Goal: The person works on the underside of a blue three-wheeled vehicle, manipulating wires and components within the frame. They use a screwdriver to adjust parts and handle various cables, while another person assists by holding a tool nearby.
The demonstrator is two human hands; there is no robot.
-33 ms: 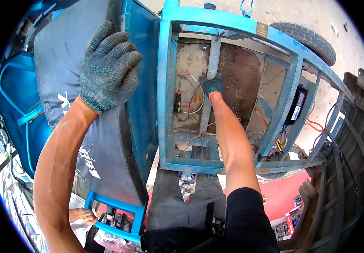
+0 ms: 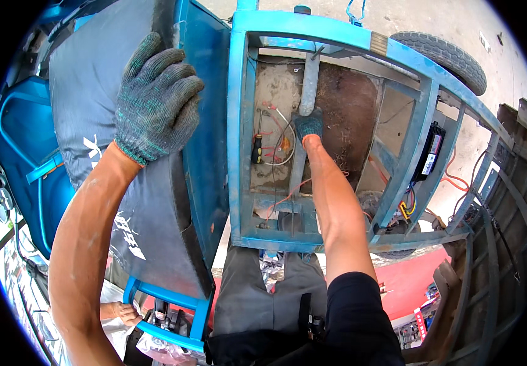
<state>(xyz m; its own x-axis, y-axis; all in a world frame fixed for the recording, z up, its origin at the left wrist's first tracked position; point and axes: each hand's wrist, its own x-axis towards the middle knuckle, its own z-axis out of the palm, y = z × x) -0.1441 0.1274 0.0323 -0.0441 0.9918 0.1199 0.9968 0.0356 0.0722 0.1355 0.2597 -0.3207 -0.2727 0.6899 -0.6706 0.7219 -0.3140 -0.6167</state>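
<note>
My left hand [image 2: 157,100], in a dark grey-green knitted glove, rests on the upper edge of a black padded seat [image 2: 111,91] tilted up on its blue base [image 2: 205,116]. Its fingers are apart and slightly bent; the thumb is hidden. My right arm reaches down into the opening of a blue metal frame [image 2: 237,134]. There my gloved right hand [image 2: 308,124] is closed round a grey metal bar [image 2: 309,85] that crosses the opening; most of its fingers are out of sight. A brown stained panel [image 2: 349,104] lies under the bar.
Left of the bar lie a black-and-yellow screwdriver [image 2: 257,148] and loose wires [image 2: 291,146]. A black box [image 2: 429,151] is fixed in the frame on the right. Beyond stands a tyre [image 2: 443,58]. At lower left another person's hand [image 2: 126,313] touches a blue bracket [image 2: 169,332].
</note>
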